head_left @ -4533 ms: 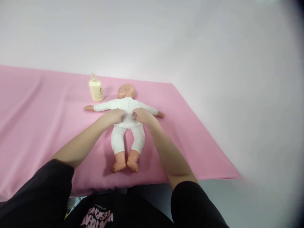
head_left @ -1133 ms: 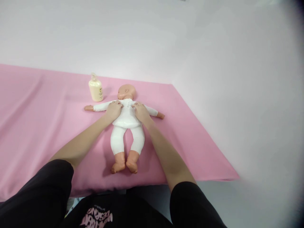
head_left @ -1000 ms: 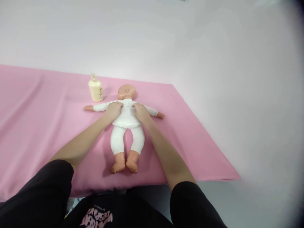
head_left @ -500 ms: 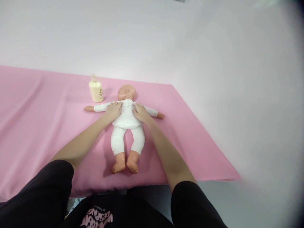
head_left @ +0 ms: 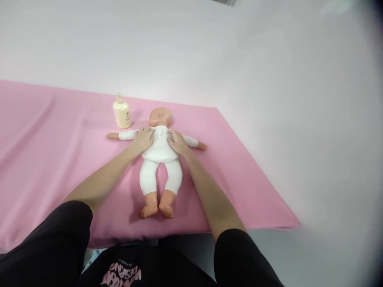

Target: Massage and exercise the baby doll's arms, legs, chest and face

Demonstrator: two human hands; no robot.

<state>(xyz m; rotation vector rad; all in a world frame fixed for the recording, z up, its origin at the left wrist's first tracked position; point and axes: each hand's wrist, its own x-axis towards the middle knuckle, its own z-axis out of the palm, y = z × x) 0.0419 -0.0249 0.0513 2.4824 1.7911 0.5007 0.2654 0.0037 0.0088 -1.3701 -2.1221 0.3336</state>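
A baby doll in a white top and leggings lies stretched out on a pink cloth, its arms spread wide and its head turned to the left. My left hand rests flat on the left side of its upper body, beside the shoulder. On the right side of the upper body lies my right hand, fingers extended and thumb toward the middle. Neither hand grips anything. The doll's bare feet point toward me.
A pale yellow pump bottle stands beyond the doll's left-hand arm. The pink cloth covers the table, with white walls behind and to the right. The table's near edge runs just before my body.
Both hands stay on the doll's upper body with hardly any visible movement. The view has shifted very slightly; the doll and bottle keep their places.
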